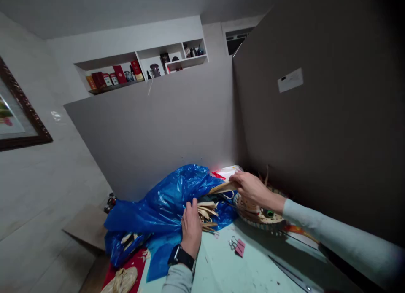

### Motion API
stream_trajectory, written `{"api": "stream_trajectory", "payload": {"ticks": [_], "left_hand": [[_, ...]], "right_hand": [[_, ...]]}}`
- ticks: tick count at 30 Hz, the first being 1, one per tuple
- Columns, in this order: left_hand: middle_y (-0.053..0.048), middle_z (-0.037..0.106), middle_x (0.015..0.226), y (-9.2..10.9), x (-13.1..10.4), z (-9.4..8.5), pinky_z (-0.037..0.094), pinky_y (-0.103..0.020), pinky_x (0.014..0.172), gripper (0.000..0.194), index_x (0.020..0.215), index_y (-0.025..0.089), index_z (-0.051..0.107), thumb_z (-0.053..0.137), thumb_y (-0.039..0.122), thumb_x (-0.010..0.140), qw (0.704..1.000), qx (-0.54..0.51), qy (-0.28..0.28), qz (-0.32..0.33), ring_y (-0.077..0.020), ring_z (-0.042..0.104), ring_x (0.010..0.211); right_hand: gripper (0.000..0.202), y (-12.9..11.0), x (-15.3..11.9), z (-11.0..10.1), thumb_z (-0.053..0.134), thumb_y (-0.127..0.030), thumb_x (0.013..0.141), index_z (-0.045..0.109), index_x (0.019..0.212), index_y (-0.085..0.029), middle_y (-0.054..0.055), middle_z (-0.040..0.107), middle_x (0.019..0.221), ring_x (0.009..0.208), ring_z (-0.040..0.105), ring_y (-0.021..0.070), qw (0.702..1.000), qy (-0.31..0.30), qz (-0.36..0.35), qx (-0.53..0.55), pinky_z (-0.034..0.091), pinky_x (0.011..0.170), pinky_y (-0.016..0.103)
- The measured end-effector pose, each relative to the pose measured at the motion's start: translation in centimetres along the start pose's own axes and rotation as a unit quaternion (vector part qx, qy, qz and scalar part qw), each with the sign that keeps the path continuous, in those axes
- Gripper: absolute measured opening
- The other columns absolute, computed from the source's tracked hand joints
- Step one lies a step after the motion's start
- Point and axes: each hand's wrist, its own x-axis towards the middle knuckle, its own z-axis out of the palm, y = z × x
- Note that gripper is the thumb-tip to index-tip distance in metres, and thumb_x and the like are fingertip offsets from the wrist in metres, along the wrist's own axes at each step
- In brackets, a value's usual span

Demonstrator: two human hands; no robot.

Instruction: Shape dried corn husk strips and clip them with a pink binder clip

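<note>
My right hand (249, 186) pinches the end of a flat tan strip (221, 187) that comes out of a blue plastic bag (177, 192). Resting on the bag beside its opening is my left hand (191, 225), fingers extended and a dark watch on the wrist. Just right of its fingers, a bundle of dry tan strips (207, 213) sticks out of the bag. A woven basket (259, 213) with small items in it lies below and behind my right hand.
A pink binder clip (239, 247) and scissors (294, 276) lie on the pale green tabletop (221, 272). At the lower left is a coil of pale fibre (122, 280) on red cloth. Grey panels (190, 124) stand behind and to the right.
</note>
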Motion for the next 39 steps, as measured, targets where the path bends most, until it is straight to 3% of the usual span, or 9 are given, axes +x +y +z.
{"api": "stream_trajectory", "payload": {"ticks": [4, 9, 15, 20, 21, 23, 27, 32, 39], "left_hand": [[-0.021, 0.052, 0.131, -0.1, -0.5, 0.1, 0.045, -0.036, 0.09, 0.052, 0.136, 0.013, 0.049, 0.042, -0.001, 0.087, 1.0, -0.014, 0.016, 0.013, -0.0297, 0.058, 0.114], [-0.016, 0.062, 0.102, -0.3, -0.2, -1.4, 0.047, -0.032, 0.069, 0.047, 0.127, 0.01, 0.058, 0.049, 0.001, 0.082, 0.997, -0.041, 0.05, 0.043, -0.0255, 0.064, 0.085], [-0.014, 0.061, 0.102, 1.8, -3.7, -6.5, 0.049, -0.039, 0.082, 0.032, 0.113, 0.013, 0.064, 0.046, 0.006, 0.087, 0.967, -0.135, 0.191, 0.105, -0.0258, 0.059, 0.093], [-0.012, 0.063, 0.097, 5.3, -9.6, -11.4, 0.047, -0.039, 0.088, 0.02, 0.101, 0.015, 0.065, 0.051, 0.01, 0.088, 0.904, -0.249, 0.306, 0.166, -0.0242, 0.059, 0.095], [-0.011, 0.064, 0.099, 5.9, -10.4, -12.3, 0.047, -0.039, 0.087, 0.021, 0.104, 0.017, 0.065, 0.055, 0.012, 0.086, 0.894, -0.283, 0.298, 0.179, -0.0245, 0.059, 0.096], [-0.006, 0.066, 0.089, 6.8, -11.4, -13.9, 0.049, -0.032, 0.076, 0.015, 0.096, 0.02, 0.068, 0.059, 0.015, 0.085, 0.901, -0.365, 0.161, 0.168, -0.0212, 0.061, 0.085], [-0.001, 0.067, 0.077, 7.5, -12.3, -15.3, 0.046, -0.026, 0.068, 0.009, 0.077, 0.02, 0.066, 0.06, 0.023, 0.084, 0.862, -0.503, -0.067, 0.011, -0.0174, 0.061, 0.074], [-0.001, 0.068, 0.079, 8.2, -13.5, -15.1, 0.044, -0.025, 0.069, 0.017, 0.087, 0.021, 0.065, 0.058, 0.036, 0.085, 0.831, -0.542, -0.099, -0.076, -0.0179, 0.059, 0.075], [-0.001, 0.066, 0.079, 8.8, -14.6, -14.5, 0.044, -0.024, 0.068, 0.021, 0.083, 0.02, 0.065, 0.059, 0.04, 0.084, 0.791, -0.587, -0.114, -0.126, -0.0185, 0.058, 0.076]], "right_hand": [[0.025, 1.6, -3.1, -4.0, 0.041, -0.02, 0.088, 0.064, 0.079, -0.016, 0.006, 0.065, 0.075, 0.066, 0.056, 0.0169, 0.999, 0.026, 0.028, 0.035, 0.036, 0.061, 0.025], [0.039, 2.0, -7.4, -6.5, 0.042, -0.044, 0.09, 0.063, 0.074, -0.016, 0.003, 0.059, 0.067, 0.059, 0.052, 0.016, 0.981, 0.049, 0.079, 0.17, 0.036, 0.055, 0.026], [0.037, -0.8, -11.3, -6.1, 0.046, -0.047, 0.089, 0.044, 0.064, -0.02, -0.004, 0.041, 0.054, 0.045, 0.038, 0.01, 0.93, -0.001, 0.11, 0.351, 0.029, 0.044, 0.023], [0.035, -4.6, -13.0, -5.8, 0.047, -0.04, 0.09, 0.041, 0.061, -0.02, -0.004, 0.039, 0.053, 0.046, 0.036, 0.0092, 0.951, -0.035, 0.069, 0.298, 0.026, 0.046, 0.023], [0.035, -5.3, -13.3, -5.8, 0.049, -0.038, 0.089, 0.041, 0.06, -0.019, -0.004, 0.039, 0.053, 0.047, 0.035, 0.009, 0.953, -0.045, 0.049, 0.296, 0.026, 0.046, 0.023], [0.035, -6.4, -13.9, -5.7, 0.052, -0.036, 0.087, 0.042, 0.058, -0.019, -0.004, 0.039, 0.052, 0.047, 0.034, 0.0084, 0.945, -0.071, 0.021, 0.318, 0.025, 0.046, 0.022], [0.031, -7.7, -15.0, -4.9, 0.058, -0.042, 0.083, 0.054, 0.065, -0.017, -0.005, 0.041, 0.051, 0.041, 0.037, 0.0076, 0.885, -0.093, 0.085, 0.448, 0.026, 0.042, 0.021], [0.036, -7.7, -15.7, -3.6, 0.07, -0.05, 0.072, 0.061, 0.075, -0.015, -0.002, 0.054, 0.063, 0.049, 0.046, 0.0089, 0.816, -0.051, 0.136, 0.56, 0.035, 0.048, 0.022], [0.031, -7.5, -16.7, -3.1, 0.071, -0.043, 0.074, 0.069, 0.084, -0.015, 0.0, 0.057, 0.07, 0.062, 0.049, 0.0118, 0.795, -0.043, 0.145, 0.588, 0.041, 0.06, 0.024]]}}
